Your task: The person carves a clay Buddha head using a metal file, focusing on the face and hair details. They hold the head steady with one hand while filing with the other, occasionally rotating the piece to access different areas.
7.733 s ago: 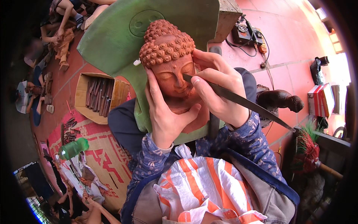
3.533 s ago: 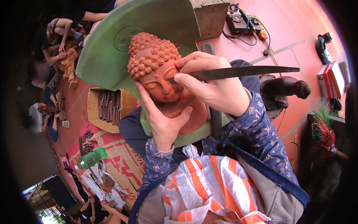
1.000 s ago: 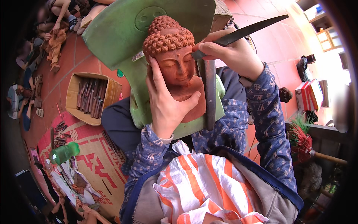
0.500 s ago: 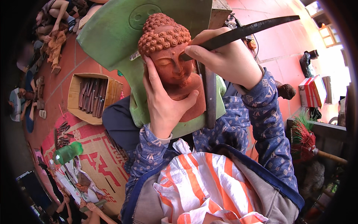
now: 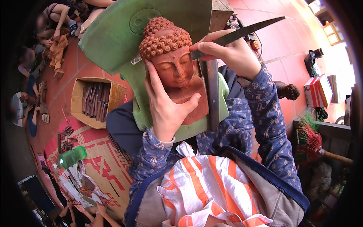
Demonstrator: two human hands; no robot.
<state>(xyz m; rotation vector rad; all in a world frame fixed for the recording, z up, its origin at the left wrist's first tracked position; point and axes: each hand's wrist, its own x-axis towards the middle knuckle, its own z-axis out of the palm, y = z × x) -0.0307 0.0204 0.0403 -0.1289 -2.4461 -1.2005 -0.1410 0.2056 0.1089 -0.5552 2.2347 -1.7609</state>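
A reddish-brown carved Buddha bust (image 5: 172, 67) with curled hair leans back on a green plastic chair (image 5: 109, 36) in front of me. My left hand (image 5: 165, 104) grips it, the fingers flat along its cheek and the thumb across its chest. In my right hand (image 5: 230, 53) is a long, dark, flat file (image 5: 251, 30), pinched near its lower end. That end lies by the bust's temple, beside the eye on the right; fingers partly cover it, so I cannot tell whether it touches. A dark bar (image 5: 213, 100) stands along the bust's right side.
An open cardboard box (image 5: 81, 119) of wooden-handled tools sits left, above a green bottle (image 5: 72, 157) and loose tools on flattened cardboard (image 5: 102, 166). Other people's hands (image 5: 100, 210) work at lower left. A red-and-white box (image 5: 317, 92) and a brush (image 5: 310, 132) are at right.
The file's lower end has moved off the face near the eye to the temple at its right. My right hand has shifted slightly. The bust's face is turned a little more upward.
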